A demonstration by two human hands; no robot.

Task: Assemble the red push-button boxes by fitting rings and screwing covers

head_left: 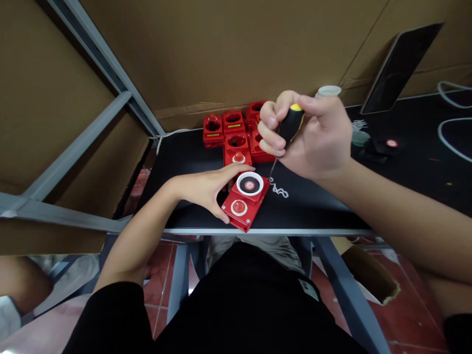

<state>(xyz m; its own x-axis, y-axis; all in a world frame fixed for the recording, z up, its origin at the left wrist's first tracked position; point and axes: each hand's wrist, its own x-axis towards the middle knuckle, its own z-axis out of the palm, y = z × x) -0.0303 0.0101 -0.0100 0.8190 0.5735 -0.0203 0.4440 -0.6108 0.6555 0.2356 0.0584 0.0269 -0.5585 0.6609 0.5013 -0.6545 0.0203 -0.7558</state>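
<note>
My right hand (309, 135) is closed around a black screwdriver with a yellow cap (290, 124); its thin shaft points down to the top right corner of a red plastic unit (244, 202). That unit lies near the table's front edge and carries a white ring with a black and red centre (250, 184) and a round red button (239, 207). My left hand (206, 189) rests on the unit's left side, fingers pressed against it and steadying it.
Several red housings (236, 130) are grouped behind the unit on the black table (324, 206). A dark tablet (400, 66) leans on the cardboard wall at right, with white cables (452, 132) and a small red and white part (391, 143) nearby. Grey metal frame bars (92, 132) stand at left.
</note>
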